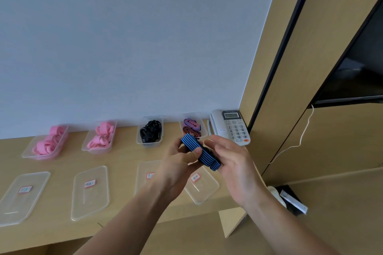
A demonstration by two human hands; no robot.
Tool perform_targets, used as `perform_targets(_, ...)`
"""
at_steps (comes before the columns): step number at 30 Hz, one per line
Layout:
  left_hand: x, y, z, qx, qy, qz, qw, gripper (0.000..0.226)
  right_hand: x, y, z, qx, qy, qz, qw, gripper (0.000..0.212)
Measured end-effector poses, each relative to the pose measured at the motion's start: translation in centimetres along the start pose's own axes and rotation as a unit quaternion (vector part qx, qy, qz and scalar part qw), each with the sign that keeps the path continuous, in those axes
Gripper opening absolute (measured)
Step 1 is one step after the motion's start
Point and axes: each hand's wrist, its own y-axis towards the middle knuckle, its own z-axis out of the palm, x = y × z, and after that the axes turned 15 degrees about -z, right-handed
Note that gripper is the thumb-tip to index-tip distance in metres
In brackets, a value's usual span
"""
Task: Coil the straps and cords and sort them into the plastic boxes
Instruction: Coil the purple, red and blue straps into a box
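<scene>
the blue striped strap [200,152] is held folded above the desk [122,151], pinched by the left hand [178,163] and gripped at its lower end by the right hand [232,161], in front of the plastic boxes [149,133]

Both hands, left [180,161] & right [230,161], grip folded blue striped strap [202,152] above lids.

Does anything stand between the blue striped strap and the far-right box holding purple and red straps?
Nothing visible does. The left hand and right hand hold the blue strap in front of that open box; the nearest lid lies flat on the desk.
</scene>
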Motion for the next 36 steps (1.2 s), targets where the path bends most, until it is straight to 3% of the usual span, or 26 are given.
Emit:
perform_targets(5, -0.4, 1.7, -2.6, -0.008, 0.088, -0.026, 0.996, 0.043, -2.7, 0.6, -0.1, -0.050, -0.097, 0.022, 0.994, 0.039)
perform_targets(8, -0.7, 3.6, -3.6, -0.014, 0.148, -0.051, 0.988, 0.049, -4.1, 1.9, -0.6, -0.003, -0.159, 0.049, 0.986, 0.033)
perform_targets(10, -0.9, 5.2, -4.0, -0.016, 0.190, -0.053, 0.980, 0.053, -4.9, 3.6, -0.9, 0.009, -0.152, 0.090, 0.984, 0.027)
perform_targets(12, -0.9, 7.0, -4.4, -0.017, 0.216, -0.049, 0.975, 0.057, -6.0, 5.7, -1.6, -0.009, -0.137, 0.128, 0.982, 0.034)
perform_targets(17, -1.4, 12.1, -5.7, -0.088, 0.229, -0.040, 0.969, 0.071, -8.7, 11.1, -3.7, 0.055, -0.195, 0.132, 0.970, 0.033)
perform_targets(23, -2.5, 18.0, -6.2, -0.162, 0.280, -0.041, 0.945, 0.074, -12.2, 18.7, -5.4, 0.033, -0.303, 0.107, 0.947, 0.030)
perform_targets(25, -2.9, 19.9, -6.5, -0.221, 0.343, -0.037, 0.912, 0.071, -13.5, 21.3, -5.9, 0.064, -0.418, 0.038, 0.905, 0.032)
perform_targets(29, -3.1, 23.3, -7.4, -0.301, 0.366, -0.074, 0.878, 0.055, -16.6, 26.4, -6.4, 0.180, -0.599, -0.042, 0.779, 0.034)
perform_targets(32, -3.1, 25.1, -7.9, -0.321, 0.385, -0.092, 0.861, 0.053, -19.1, 28.8, -6.7, 0.264, -0.641, -0.060, 0.718, 0.047)
perform_targets(34, -2.9, 25.9, -8.2, -0.332, 0.416, -0.083, 0.842, 0.055, -20.6, 29.6, -6.8, 0.296, -0.661, -0.112, 0.680, 0.044)
perform_targets(36, -2.7, 26.5, -8.5, -0.342, 0.446, -0.076, 0.823, 0.055, -21.9, 29.7, -7.0, 0.372, -0.690, -0.124, 0.608, 0.046)
